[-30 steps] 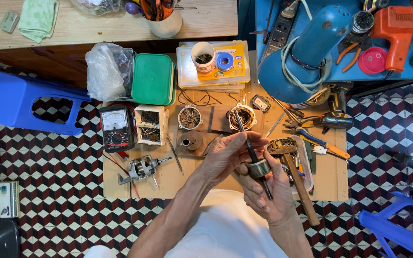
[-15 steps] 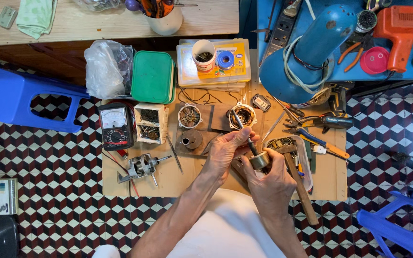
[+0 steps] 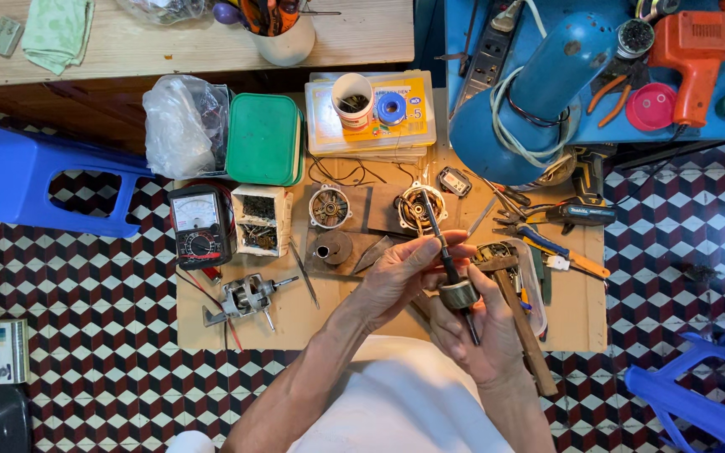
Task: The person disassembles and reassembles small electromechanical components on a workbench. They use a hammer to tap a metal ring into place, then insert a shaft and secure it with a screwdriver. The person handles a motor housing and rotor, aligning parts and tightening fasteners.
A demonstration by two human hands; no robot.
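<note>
My left hand (image 3: 403,273) grips the upper part of a thin metal shaft (image 3: 435,226) that runs through a small round metal motor part (image 3: 458,294). My right hand (image 3: 482,331) cups that round part from below and holds the shaft's lower end. Both hands hover over the near edge of a low wooden board (image 3: 237,329). A wound motor stator (image 3: 419,206) lies just beyond the shaft's tip, and a round end cap (image 3: 329,206) sits to its left.
On the board lie an analog meter (image 3: 200,225), a small parts box (image 3: 260,220), a motor assembly (image 3: 245,298), a hammer (image 3: 520,315), pliers (image 3: 557,252) and a green box (image 3: 263,139). A blue lamp (image 3: 539,92) and blue stools (image 3: 35,180) surround it.
Both hands with the shaft and round part lifted slightly away from my body, toward the stator. My left hand shifted its grip along the shaft.
</note>
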